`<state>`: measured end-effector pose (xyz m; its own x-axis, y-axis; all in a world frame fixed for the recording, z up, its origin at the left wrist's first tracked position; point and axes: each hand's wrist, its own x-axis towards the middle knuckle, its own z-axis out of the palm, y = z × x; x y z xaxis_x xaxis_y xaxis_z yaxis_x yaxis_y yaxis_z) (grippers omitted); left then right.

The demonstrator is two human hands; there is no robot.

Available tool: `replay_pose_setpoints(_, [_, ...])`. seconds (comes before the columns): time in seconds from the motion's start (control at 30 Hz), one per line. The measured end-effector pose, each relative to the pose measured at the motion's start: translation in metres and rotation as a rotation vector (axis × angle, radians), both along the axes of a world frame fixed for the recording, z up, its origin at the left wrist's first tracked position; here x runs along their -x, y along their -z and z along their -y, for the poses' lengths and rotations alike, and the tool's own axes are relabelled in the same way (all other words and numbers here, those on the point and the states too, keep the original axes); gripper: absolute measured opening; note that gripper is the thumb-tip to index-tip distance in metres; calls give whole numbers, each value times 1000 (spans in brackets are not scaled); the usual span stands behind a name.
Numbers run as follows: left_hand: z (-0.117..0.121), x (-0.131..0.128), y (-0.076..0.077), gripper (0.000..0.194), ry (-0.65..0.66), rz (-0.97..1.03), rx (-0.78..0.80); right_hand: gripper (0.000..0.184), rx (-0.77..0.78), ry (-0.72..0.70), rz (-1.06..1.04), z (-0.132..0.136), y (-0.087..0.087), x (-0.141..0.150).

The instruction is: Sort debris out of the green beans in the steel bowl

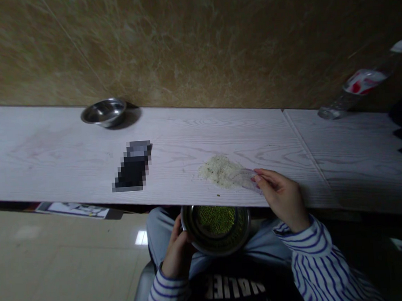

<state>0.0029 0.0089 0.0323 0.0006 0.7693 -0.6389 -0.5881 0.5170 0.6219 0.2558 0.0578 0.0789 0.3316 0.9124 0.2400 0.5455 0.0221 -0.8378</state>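
My left hand [179, 250] grips the left rim of a steel bowl [240, 239], just below the table's front edge and over my lap. Green beans [217, 219], which look like mung beans, lie in its bottom. On the table, my right hand [283, 197] pinches a clear, thin plastic piece [251, 180] between thumb and fingers; its exact kind is hard to make out. The far end of this piece touches a heap of white grains [219, 170] with dark specks, which looks like rice. One small dark bit lies in front of the heap.
Near the wall stands a second steel bowl [105, 115], back left. A dark, pixelated flat object [133, 166] lies left of the heap. At the back right is a clear plastic bottle [358, 84] with a white cap. A seam [305, 145] crosses the table [50, 156].
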Motion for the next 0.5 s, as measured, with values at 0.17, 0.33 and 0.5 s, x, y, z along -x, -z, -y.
replay_pose_setpoints(0.17, [0, -2, 3, 73, 11, -1, -9, 30, 34, 12, 16, 7, -1, -5])
replay_pose_setpoints(0.33, [2, -2, 6, 73, -18, 13, -11, 27, 29, -35, 38, 3, 1, 5])
replay_pose_setpoints(0.5, [1, 2, 7, 79, 29, -9, -19, 28, 25, -47, 11, -4, 7, 11])
